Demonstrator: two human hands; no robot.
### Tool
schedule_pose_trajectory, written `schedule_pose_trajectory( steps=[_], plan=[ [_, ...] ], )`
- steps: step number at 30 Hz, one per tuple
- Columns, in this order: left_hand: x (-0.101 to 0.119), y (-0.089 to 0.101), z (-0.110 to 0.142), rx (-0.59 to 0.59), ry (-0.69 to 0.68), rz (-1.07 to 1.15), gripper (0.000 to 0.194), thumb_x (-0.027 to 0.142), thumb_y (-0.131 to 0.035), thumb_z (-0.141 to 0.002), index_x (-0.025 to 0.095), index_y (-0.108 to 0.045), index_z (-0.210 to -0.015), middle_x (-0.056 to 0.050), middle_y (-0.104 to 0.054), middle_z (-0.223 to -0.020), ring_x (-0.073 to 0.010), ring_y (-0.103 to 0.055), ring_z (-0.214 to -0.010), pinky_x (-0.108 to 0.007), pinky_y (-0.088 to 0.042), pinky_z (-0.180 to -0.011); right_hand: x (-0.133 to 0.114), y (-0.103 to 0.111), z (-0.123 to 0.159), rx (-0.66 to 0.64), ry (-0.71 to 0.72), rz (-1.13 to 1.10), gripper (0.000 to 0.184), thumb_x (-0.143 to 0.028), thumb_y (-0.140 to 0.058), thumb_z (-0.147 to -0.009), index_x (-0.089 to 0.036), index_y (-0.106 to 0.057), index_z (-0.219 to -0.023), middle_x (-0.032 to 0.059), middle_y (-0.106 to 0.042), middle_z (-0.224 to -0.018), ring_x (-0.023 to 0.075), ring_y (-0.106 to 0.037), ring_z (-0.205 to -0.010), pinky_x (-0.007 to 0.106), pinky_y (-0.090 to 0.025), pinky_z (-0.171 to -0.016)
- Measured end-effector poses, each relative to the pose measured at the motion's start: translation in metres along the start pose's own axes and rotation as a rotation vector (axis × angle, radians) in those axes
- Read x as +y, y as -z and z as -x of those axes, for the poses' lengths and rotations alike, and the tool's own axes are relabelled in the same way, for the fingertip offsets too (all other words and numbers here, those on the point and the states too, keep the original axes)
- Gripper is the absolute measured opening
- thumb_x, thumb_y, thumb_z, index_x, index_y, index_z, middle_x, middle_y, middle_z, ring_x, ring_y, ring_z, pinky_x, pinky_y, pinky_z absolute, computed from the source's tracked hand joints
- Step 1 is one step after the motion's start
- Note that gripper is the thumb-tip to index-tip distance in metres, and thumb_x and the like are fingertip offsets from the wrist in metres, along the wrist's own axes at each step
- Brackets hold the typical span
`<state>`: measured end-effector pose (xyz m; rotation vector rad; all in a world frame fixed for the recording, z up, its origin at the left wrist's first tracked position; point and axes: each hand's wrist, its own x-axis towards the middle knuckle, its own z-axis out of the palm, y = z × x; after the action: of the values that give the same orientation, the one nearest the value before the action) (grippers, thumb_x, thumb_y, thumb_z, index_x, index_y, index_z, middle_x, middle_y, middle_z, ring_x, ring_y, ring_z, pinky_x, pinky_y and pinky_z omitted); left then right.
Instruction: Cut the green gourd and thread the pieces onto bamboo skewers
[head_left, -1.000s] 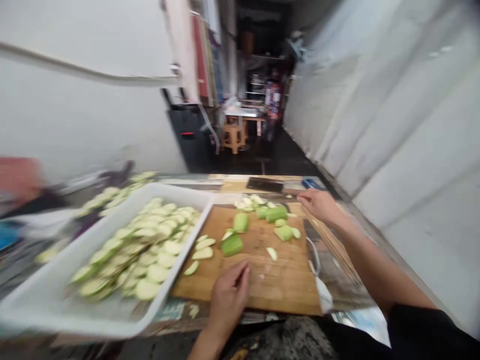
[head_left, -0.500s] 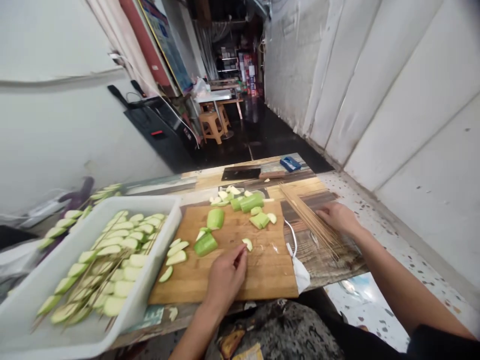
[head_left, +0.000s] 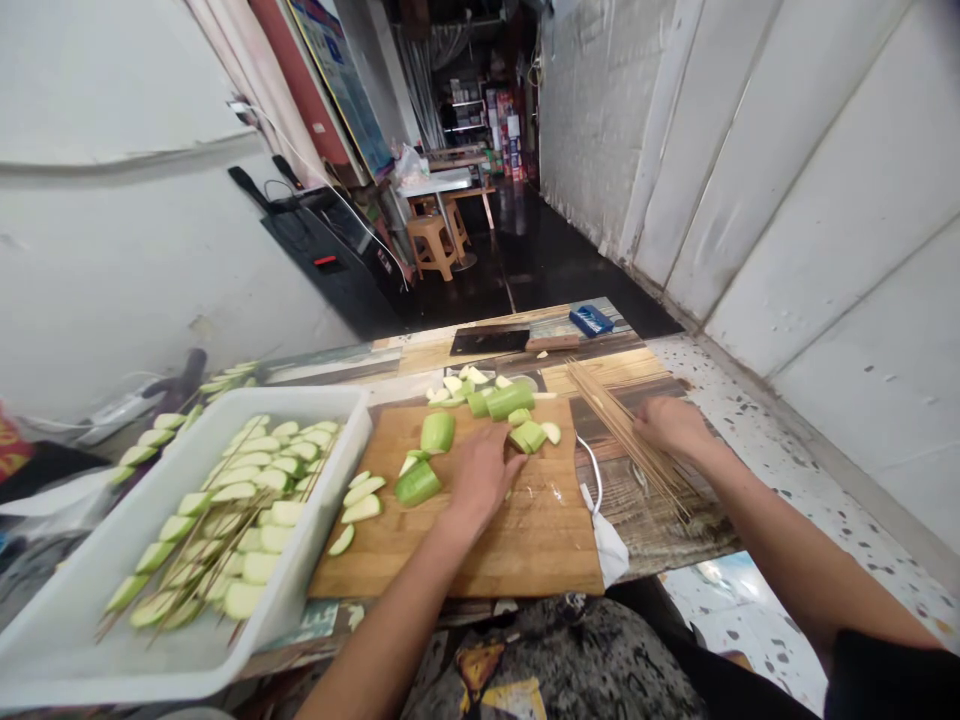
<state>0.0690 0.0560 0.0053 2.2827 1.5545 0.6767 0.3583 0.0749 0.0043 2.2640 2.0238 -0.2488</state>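
Observation:
My left hand (head_left: 481,472) reaches over the wooden cutting board (head_left: 540,560), fingers stretched forward and thumb apart, with a pale slice partly hidden beneath it. Close to its fingertips lie cut green-skinned vegetable pieces (head_left: 528,436). Larger green chunks (head_left: 418,483) and several half-moon slices (head_left: 363,508) are to its left. My right hand (head_left: 671,428) is closed at the right side of a bundle of bamboo skewers (head_left: 616,415); its curled fingers touch the bundle, and whether they pinch a skewer is hidden.
On the left stands a white plastic tray (head_left: 352,420) holding skewered green slices (head_left: 255,540). A cleaver (head_left: 491,341) and a blue packet (head_left: 591,320) lie along the table's far side. A white cord and cloth (head_left: 609,545) hang by the board's right edge.
My left hand has moved forward and right from the small half-moon slice, its fingers opening over the board. My right hand stays by the skewers, fingers more curled. The view has shifted slightly.

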Motion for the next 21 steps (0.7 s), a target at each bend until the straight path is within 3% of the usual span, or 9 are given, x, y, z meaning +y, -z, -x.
schedule_pose_trajectory(
  steps=[5, 9, 12, 16, 21],
  plan=[
    [-0.006, 0.004, -0.001, -0.024, -0.02, 0.016, 0.009, 0.025, -0.058, -0.074, 0.017, -0.058, -0.079, -0.004, -0.059, -0.077, -0.0186, -0.052, -0.077, -0.029, -0.037, -0.071, 0.001, 0.005, 0.001, 0.075, -0.015, -0.064, 0.016, -0.025, -0.052, -0.079, -0.012, -0.062, -0.077, 0.0095, -0.064, -0.076, 0.0216, -0.061, -0.077, 0.033, -0.045, -0.067],
    [-0.006, 0.006, 0.0, -0.035, -0.068, 0.033, 0.013, 0.023, -0.06, -0.071, 0.017, -0.056, -0.082, -0.003, -0.058, -0.079, -0.0182, -0.05, -0.077, -0.028, -0.036, -0.069, 0.004, 0.007, 0.005, 0.193, -0.018, -0.198, 0.015, -0.023, -0.049, -0.073, -0.015, -0.061, -0.073, 0.008, -0.064, -0.07, 0.021, -0.06, -0.071, 0.029, -0.041, -0.062],
    [-0.005, 0.006, 0.0, -0.049, -0.094, 0.055, 0.011, 0.022, -0.059, -0.071, 0.017, -0.056, -0.081, -0.002, -0.058, -0.079, -0.0175, -0.049, -0.075, -0.028, -0.035, -0.067, 0.001, 0.008, 0.013, 0.26, 0.02, -0.362, 0.017, -0.022, -0.047, -0.072, -0.016, -0.061, -0.078, 0.0046, -0.065, -0.072, 0.0171, -0.059, -0.067, 0.026, -0.041, -0.062],
    [-0.003, 0.006, 0.002, -0.099, -0.101, 0.086, 0.005, 0.02, -0.056, -0.072, 0.017, -0.052, -0.071, 0.0, -0.054, -0.069, -0.0148, -0.046, -0.066, -0.026, -0.033, -0.062, -0.017, 0.007, 0.034, 0.3, 0.11, -0.602, 0.03, -0.023, -0.04, -0.079, -0.016, -0.059, -0.101, 0.0047, -0.067, -0.085, 0.0158, -0.06, -0.07, 0.027, -0.045, -0.065],
    [-0.002, 0.013, 0.006, -0.112, -0.067, 0.169, 0.003, 0.015, -0.052, -0.071, 0.017, -0.05, -0.069, 0.001, -0.053, -0.066, -0.0129, -0.046, -0.062, -0.025, -0.033, -0.059, -0.051, 0.0, 0.066, 0.232, 0.279, -0.833, 0.031, -0.031, -0.039, -0.085, -0.019, -0.06, -0.105, 0.0063, -0.066, -0.1, 0.0186, -0.059, -0.09, 0.031, -0.046, -0.075]
  ],
)
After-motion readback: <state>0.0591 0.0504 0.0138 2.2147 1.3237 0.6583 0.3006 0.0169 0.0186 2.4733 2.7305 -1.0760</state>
